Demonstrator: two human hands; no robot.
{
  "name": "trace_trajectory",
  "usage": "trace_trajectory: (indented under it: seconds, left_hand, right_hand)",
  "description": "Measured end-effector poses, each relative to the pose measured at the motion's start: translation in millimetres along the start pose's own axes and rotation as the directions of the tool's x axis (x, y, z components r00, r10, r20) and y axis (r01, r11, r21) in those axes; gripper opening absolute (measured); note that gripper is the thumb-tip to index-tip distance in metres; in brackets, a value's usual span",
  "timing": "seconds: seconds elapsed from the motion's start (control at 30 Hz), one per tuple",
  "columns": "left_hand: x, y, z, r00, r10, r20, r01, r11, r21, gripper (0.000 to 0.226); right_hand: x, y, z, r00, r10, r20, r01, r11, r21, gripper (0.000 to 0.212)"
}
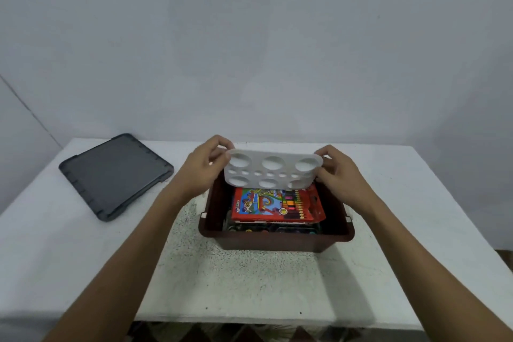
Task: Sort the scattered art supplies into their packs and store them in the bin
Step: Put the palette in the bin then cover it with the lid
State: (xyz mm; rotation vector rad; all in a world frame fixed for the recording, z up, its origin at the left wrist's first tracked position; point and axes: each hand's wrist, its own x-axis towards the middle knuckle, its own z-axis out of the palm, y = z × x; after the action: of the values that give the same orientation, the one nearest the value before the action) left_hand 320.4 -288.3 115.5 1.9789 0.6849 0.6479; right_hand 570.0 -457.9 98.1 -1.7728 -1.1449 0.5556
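- Left hand, right hand pinch opposite ends of white plastic paint palette, tilted.
- Below them: dark brown plastic bin, red crayon pack on top.
- Level it, lower flat onto pack.

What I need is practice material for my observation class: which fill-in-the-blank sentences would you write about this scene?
1. The left hand and the right hand grip the two ends of a white ____ with round wells, above the brown bin.
2. The grey lid lies flat on the table, to the ____ of the bin.
3. Topmost inside the bin lies a ____ pack of colour pencils.

Missing words: palette; left; red.
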Motion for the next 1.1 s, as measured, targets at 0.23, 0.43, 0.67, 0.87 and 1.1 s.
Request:
trace_trajectory:
  seconds: [0.23,0.43,0.67,0.87,1.1]
  left_hand:
    - [-25.1,-15.5,14.2,0.97,0.014,0.241,-0.071,0.971,0.23,0.017]
    - [-26.7,-29.9,28.6,0.921,-0.087,0.381,-0.161,0.803,0.573,0.038]
    - [-22.9,-34.5,37.2,0.909,-0.092,0.406,-0.225,0.713,0.664,0.04]
    - [-22.1,-36.2,44.9,0.912,-0.112,0.395,-0.245,0.625,0.742,0.048]
    - [-14.3,-37.8,43.6,0.876,-0.184,0.446,-0.239,0.637,0.733,0.054]
  right_hand:
    - [-20.1,12.8,4.0,0.972,-0.02,0.233,0.103,0.931,-0.35,0.041]
    - [-22.3,9.5,14.1,0.901,0.202,0.385,0.077,0.798,-0.598,0.049]
    - [-18.7,14.0,22.6,0.875,0.266,0.405,0.086,0.738,-0.669,0.051]
    - [-15.1,10.7,27.0,0.861,0.282,0.424,0.158,0.644,-0.749,0.056]
    - [-16.2,7.4,26.6,0.832,0.303,0.465,0.196,0.624,-0.757,0.064]
